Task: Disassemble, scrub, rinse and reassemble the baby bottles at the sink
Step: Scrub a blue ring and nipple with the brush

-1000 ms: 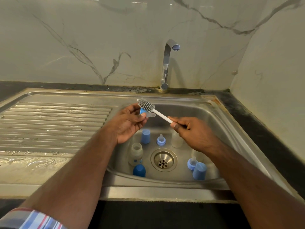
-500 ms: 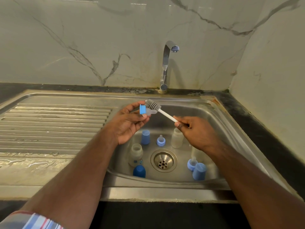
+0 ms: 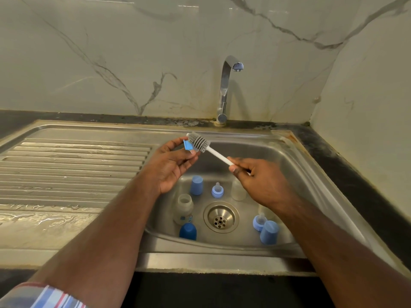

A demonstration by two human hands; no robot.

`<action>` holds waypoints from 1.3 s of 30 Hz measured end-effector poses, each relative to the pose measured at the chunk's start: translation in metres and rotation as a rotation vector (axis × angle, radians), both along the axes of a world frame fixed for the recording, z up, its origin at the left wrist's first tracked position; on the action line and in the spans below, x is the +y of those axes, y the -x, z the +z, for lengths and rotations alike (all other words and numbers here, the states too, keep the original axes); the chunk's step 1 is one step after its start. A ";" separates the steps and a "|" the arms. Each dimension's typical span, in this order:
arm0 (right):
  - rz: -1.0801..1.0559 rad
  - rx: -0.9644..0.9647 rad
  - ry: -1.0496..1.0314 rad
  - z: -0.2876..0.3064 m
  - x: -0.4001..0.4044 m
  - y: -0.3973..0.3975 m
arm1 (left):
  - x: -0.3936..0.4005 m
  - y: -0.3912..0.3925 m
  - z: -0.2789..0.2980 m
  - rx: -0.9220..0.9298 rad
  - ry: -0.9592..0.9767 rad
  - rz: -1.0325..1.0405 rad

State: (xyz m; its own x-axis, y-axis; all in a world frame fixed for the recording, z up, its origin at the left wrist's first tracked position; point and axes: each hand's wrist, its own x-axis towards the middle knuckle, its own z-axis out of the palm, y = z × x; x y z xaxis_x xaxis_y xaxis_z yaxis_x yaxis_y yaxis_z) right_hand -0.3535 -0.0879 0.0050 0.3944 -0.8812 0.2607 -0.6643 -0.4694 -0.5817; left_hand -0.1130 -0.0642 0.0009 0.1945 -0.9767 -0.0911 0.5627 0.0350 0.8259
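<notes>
Above the sink basin [image 3: 295,174], my left hand [image 3: 169,167] pinches a small blue bottle collar with its teat [image 3: 188,146]. My right hand [image 3: 260,181] grips the white handle of a bottle brush [image 3: 201,144], whose grey bristle head lies against the collar. In the basin stand an open clear bottle [image 3: 183,208], a second clear bottle [image 3: 238,190] partly behind my right hand, two light blue caps [image 3: 196,185] [image 3: 269,232], a dark blue cap [image 3: 188,231] and two blue collars with teats [image 3: 217,190] [image 3: 259,221].
The drain [image 3: 220,217] sits in the middle of the basin. A chrome tap [image 3: 226,90] rises behind it, with no water running. A ribbed, wet draining board [image 3: 73,165] lies to the left. Marble wall panels close the back and right.
The brush head has slid back and forth across the collar in my left hand. Both hands stay over the basin, and the parts in the basin have not moved.
</notes>
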 end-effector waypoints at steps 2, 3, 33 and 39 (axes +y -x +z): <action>-0.040 0.009 0.007 0.000 -0.003 0.001 | 0.000 0.000 0.000 0.002 -0.001 0.000; -0.050 0.008 0.016 0.000 -0.004 0.001 | 0.000 0.001 0.000 0.003 -0.004 0.001; -0.008 -0.009 0.021 0.000 0.002 -0.004 | 0.007 0.006 0.006 -0.068 -0.095 -0.004; -0.083 -0.007 0.024 0.003 -0.006 0.000 | 0.005 0.006 0.004 -0.100 -0.054 -0.001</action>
